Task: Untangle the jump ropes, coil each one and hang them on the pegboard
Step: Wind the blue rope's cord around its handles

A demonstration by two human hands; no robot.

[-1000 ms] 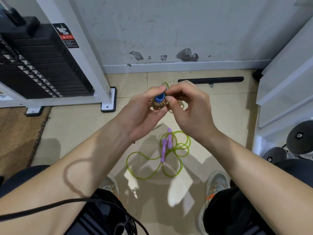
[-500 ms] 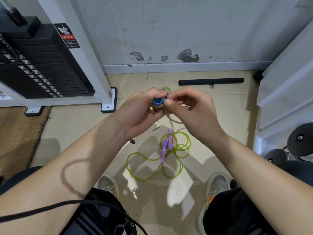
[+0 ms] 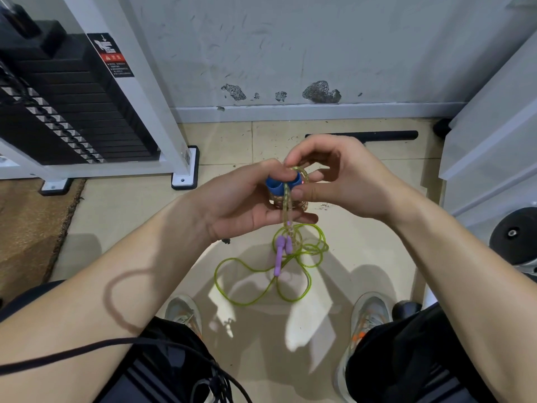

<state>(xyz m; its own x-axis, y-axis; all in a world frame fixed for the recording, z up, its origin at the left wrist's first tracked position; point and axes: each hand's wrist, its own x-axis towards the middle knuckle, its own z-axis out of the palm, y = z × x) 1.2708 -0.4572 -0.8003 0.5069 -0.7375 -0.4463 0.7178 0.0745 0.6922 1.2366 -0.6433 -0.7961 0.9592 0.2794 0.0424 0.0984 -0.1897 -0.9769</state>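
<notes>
Since a second ago both blue handles (image 3: 283, 184) have tipped into view and a strand of the clear yellowish cord (image 3: 286, 206) now hangs down across the left palm. The left hand (image 3: 238, 205) has its fingers clenched round the handles and the wound cord under them, and the right hand (image 3: 345, 181) pinches a loop of cord just above. All of that is held up over the floor (image 3: 130, 216), right above the green rope (image 3: 312, 251) with purple handles (image 3: 279, 254), which is sprawled loose between the shoes (image 3: 183, 312). Room's tight-ish: skirting (image 3: 319, 114) and a black bar (image 3: 377, 135) ahead, the weight stack (image 3: 72, 117), its white frame foot (image 3: 186, 167) and a brown mat (image 3: 29, 228) to the left, white rack (image 3: 488, 146) close on the right.
</notes>
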